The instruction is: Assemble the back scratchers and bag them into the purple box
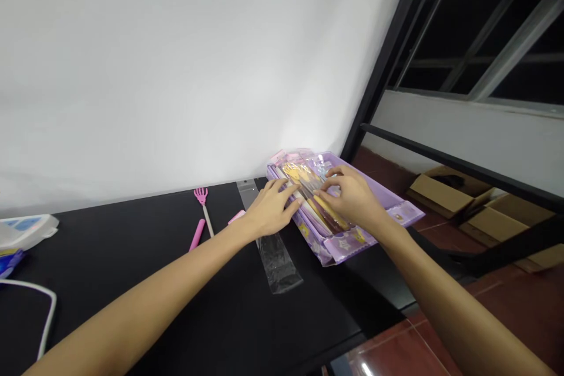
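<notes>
A shallow purple box [399, 207] sits at the right end of the black table [185, 305], filled with several clear-wrapped back scratchers [304, 179]. My left hand [271, 208] rests on the wrapped packs at the box's left side, fingers stretched over them. From the right, my right hand [350, 197] reaches in with its fingers curled, pinching one of the packs. An empty clear plastic sleeve [273, 249] lies flat on the table beside the box. Left of it lies a loose pink hand-shaped back scratcher [201, 212].
A white wall rises behind the table. A white cable [44, 317] and a white and blue packet [20, 235] lie at the far left. Beyond the table's right edge are a black metal frame [440, 158], cardboard boxes [445, 191] and red floor tiles.
</notes>
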`<state>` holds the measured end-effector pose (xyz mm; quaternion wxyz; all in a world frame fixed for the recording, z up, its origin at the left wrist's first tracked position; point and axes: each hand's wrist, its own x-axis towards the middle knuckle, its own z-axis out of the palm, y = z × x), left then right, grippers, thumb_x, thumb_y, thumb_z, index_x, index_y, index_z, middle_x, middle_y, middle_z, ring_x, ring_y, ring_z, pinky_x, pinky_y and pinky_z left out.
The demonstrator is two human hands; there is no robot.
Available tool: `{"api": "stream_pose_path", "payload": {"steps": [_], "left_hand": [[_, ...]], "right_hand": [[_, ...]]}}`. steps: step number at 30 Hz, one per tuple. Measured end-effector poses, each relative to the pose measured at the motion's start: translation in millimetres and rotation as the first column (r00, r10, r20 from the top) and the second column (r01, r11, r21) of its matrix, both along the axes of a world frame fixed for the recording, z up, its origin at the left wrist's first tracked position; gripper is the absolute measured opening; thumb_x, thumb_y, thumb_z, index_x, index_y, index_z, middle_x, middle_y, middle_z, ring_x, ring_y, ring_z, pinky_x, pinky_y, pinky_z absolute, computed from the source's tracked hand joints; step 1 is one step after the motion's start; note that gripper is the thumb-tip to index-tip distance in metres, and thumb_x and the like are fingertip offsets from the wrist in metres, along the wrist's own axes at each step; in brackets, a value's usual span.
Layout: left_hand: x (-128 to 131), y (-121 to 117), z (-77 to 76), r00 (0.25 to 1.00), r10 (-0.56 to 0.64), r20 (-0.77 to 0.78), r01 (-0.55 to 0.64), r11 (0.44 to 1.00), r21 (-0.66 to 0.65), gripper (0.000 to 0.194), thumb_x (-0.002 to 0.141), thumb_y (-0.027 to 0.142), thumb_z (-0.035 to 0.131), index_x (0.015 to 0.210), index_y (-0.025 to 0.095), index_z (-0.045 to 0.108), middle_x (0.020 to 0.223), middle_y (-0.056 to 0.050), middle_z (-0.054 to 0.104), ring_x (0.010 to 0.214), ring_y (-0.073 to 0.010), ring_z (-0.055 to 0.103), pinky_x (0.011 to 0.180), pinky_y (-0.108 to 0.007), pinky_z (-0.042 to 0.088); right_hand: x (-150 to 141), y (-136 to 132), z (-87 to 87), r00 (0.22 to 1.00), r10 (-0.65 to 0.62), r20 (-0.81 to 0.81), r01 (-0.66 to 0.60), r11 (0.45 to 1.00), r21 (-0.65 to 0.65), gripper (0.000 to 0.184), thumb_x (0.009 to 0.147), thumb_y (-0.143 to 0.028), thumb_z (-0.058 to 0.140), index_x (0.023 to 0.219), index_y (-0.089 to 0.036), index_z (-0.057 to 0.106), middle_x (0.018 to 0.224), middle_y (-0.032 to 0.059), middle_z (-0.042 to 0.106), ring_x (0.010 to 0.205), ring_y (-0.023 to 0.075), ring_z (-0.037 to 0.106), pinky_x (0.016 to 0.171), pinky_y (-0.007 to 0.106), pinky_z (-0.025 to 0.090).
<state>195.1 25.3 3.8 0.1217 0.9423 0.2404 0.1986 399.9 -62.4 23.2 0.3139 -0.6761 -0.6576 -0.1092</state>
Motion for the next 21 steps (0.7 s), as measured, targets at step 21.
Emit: {"api": "stream_pose_path", "payload": {"steps": [21], "left_hand": [[-209, -2, -17.2, 0.906, 0.42, -0.047, -0.422, 0.888, -0.185, 0.022, 0.092, 0.035, 0.053, 0.11, 0.024, 0.059, 0.096, -0.003, 0.06, 0.084, -0.0196, 0.062, 0.076, -0.034, 0.052]], "right_hand": [[-203, 80, -3.6, 0.911, 0.194, -0.363, -0.318, 0.892, -0.322, 0.01, 0.073, -0.019, 0.069, 0.082, -0.021, 0.065, 0.075, 0.002, 0.072, 0.067, 0.0164, 0.066, 0.062, 0.026, 0.044]]}}
